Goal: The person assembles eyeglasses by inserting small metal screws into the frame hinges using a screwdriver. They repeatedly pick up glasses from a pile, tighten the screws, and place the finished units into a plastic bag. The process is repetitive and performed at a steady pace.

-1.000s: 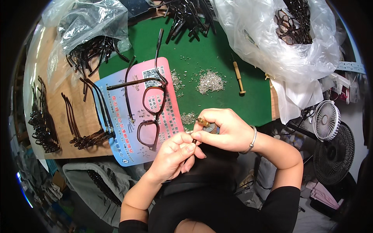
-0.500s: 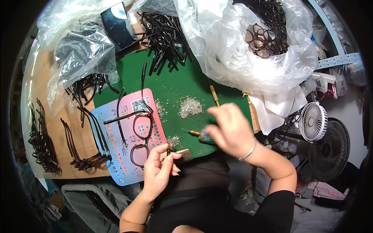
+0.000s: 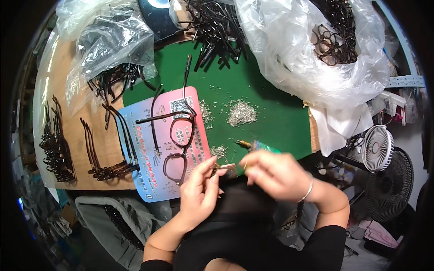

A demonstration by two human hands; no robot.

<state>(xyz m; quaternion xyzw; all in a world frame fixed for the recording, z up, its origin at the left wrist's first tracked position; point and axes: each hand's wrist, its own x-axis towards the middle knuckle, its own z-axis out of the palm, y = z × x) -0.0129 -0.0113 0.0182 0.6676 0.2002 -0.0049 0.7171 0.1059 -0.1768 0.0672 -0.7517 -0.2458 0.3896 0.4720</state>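
Note:
My left hand [image 3: 199,194] is closed at the table's near edge. It pinches a small brown piece [image 3: 215,170], probably part of an eyeglass frame, mostly hidden by the fingers. Just right of it is my right hand [image 3: 282,176], blurred, its fingers closed around a slim brass-coloured screwdriver [image 3: 246,165] that shows only in part. A second tool [image 3: 245,144], with a brass tip and a green-blue handle, lies behind the right hand. A small ridged block [image 3: 229,170] sits between my hands. Dark-rimmed glasses [image 3: 186,147] lie on the pink and blue printed sheet [image 3: 149,180].
Small silvery screws are heaped [image 3: 242,113] on the green mat [image 3: 285,122]. Bundled frames [image 3: 56,149] lie on the left. Loose temples [image 3: 214,31] and a plastic bag of frames [image 3: 289,58] stand at the back. Fans [image 3: 377,147] are at the right.
My right hand has come down and closer to my left hand. The brass screwdriver has gone from the mat. The whole view has shifted, with the table higher and further right.

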